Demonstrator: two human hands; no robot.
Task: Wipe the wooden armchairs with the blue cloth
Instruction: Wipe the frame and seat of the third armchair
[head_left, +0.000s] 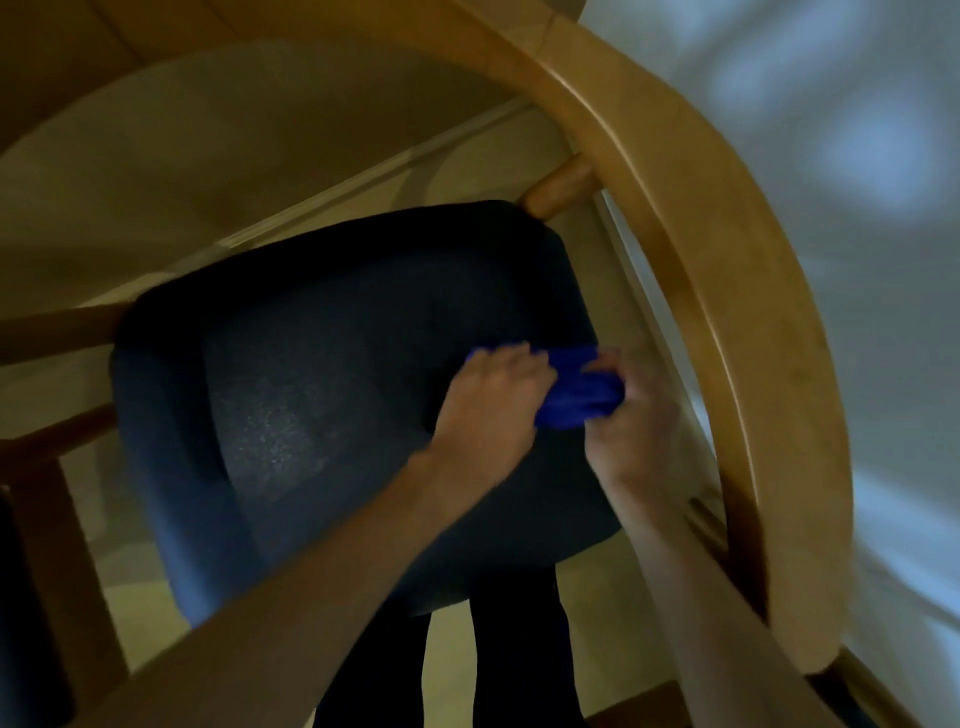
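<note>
I look down onto a wooden armchair with a curved light-wood armrest and back rail (717, 270) arching over its right side and a dark blue padded seat (322, 395). The blue cloth (576, 392) is bunched up above the seat's right edge, held between both hands. My left hand (493, 400) grips the cloth's left end. My right hand (634, 410) grips its right end, close to the inside of the wooden rail. A round wooden post (558, 189) joins the rail at the seat's far corner.
A second chair's wooden frame (57, 499) and dark cushion sit at the left edge. A pale wall (857, 156) is to the right beyond the rail. Beige floor (208, 171) lies under the chair. My dark trouser legs (519, 649) show below the seat.
</note>
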